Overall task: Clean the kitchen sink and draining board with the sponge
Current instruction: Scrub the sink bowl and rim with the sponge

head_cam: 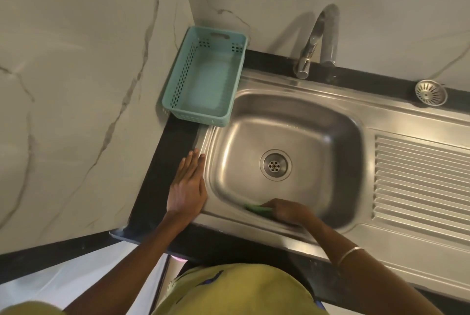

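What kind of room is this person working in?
Most likely a home kitchen. A stainless steel sink with a ribbed draining board is set in a dark counter, a tap rises behind it, and the right hand wipes the basin with a green sponge.

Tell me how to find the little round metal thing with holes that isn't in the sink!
Start at the tap and follow the black ledge right along the wall. The loose strainer sits there, past the basin. Unlike the drain, it lies outside the sink.
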